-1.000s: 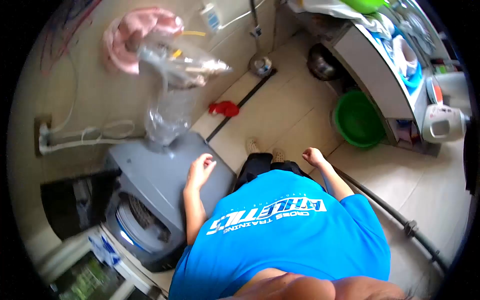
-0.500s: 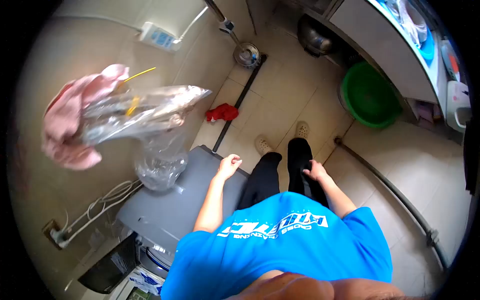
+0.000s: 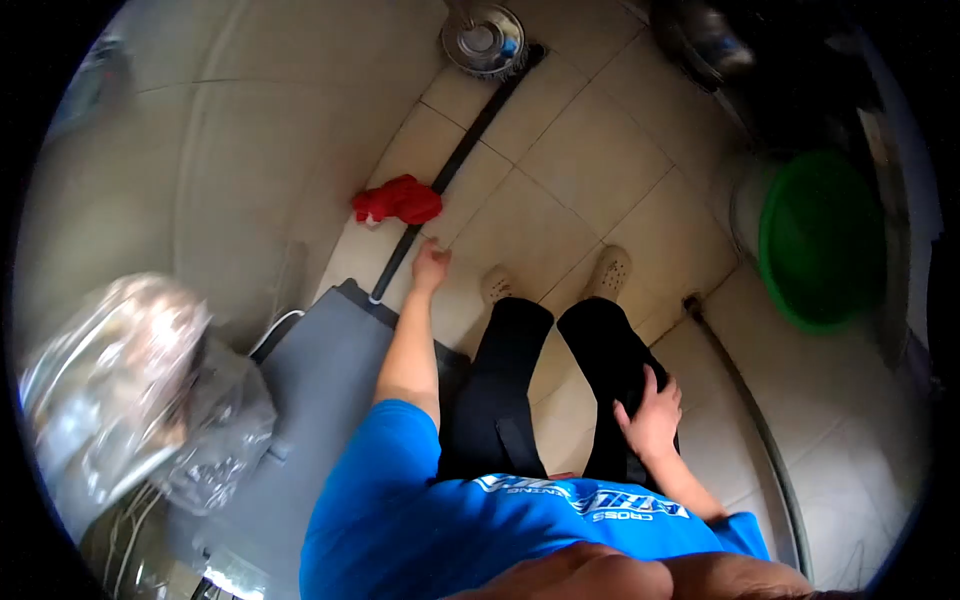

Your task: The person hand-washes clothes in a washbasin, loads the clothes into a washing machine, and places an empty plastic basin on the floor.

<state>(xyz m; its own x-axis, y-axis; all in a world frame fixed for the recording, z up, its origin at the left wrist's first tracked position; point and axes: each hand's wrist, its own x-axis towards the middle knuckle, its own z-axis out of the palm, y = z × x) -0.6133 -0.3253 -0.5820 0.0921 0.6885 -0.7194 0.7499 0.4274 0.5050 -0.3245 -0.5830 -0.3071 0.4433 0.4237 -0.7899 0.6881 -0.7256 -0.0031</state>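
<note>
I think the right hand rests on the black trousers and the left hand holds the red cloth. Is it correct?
The left hand is not holding the red cloth: the head view shows a gap between them. The right hand does rest on the black trousers.

The cloth (image 3: 400, 200) lay partly over the pipe (image 3: 478, 130), beyond the washing machine (image 3: 325, 400); the basin (image 3: 820, 240) sat well right.

The left hand (image 3: 431, 266) is near a red cloth (image 3: 408, 200).
</note>
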